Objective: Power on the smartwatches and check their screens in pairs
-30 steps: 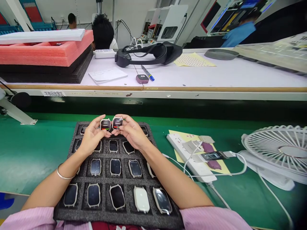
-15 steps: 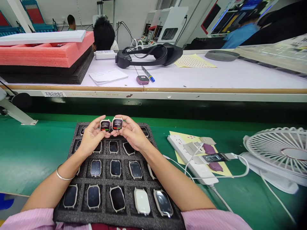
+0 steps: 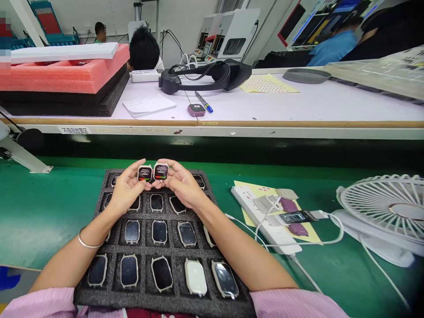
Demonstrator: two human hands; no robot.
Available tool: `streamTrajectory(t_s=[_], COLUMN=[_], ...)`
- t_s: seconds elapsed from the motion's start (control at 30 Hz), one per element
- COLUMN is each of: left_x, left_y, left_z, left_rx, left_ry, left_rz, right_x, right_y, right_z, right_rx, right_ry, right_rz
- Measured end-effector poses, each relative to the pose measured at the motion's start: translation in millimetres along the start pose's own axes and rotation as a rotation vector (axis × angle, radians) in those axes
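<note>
One dark foam tray (image 3: pixel 145 247) sits before you on the green tabletop (image 3: pixel 43 212), its near edge by your body and its far edge short of the raised shelf (image 3: pixel 298 132). Tabletop spreads wide to the tray's left; to its right, the white power strip (image 3: pixel 245 199) lies near, the fan (image 3: pixel 394 207) farther off. Over the tray's far end, your left hand (image 3: pixel 127 187) pinches the left watch (image 3: pixel 145 173) narrowly between thumb and fingers; your right hand (image 3: pixel 182 185) grips the right watch (image 3: pixel 160 171) likewise, just beside it, both screens lit.
</note>
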State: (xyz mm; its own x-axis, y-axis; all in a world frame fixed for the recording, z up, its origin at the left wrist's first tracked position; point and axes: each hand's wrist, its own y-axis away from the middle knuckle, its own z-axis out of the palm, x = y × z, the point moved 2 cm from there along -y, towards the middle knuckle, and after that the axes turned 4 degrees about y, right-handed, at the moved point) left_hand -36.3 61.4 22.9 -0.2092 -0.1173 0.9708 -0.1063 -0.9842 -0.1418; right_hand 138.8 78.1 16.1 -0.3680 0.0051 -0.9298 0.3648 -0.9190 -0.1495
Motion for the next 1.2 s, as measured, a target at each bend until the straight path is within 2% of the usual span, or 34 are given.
streamTrajectory(t_s=[0.37, 0.7, 0.93, 1.2], left_x=[-1.0, 1.6, 1.8, 6.3], left_y=[-1.4, -0.1, 2.3, 5.3], left_z=[0.2, 2.8, 2.3, 6.6], left_rx=[-0.017, 0.035, -0.007, 0.016], left_ry=[-0.007, -0.003, 0.011, 0.012], left_rz=[0.039, 0.038, -0.007, -0.075], right_x=[1.6, 4.0, 1.0, -2.6], right_y=[0.7, 1.9, 1.1, 1.1], right_z=[-0.6, 0.6, 1.1, 2.8], right_rx=[-0.02, -0.015, 0.026, 0.093], right_ry=[0.012, 0.025, 0.053, 0.072], right_rz=[-0.017, 0.005, -0.002, 0.028])
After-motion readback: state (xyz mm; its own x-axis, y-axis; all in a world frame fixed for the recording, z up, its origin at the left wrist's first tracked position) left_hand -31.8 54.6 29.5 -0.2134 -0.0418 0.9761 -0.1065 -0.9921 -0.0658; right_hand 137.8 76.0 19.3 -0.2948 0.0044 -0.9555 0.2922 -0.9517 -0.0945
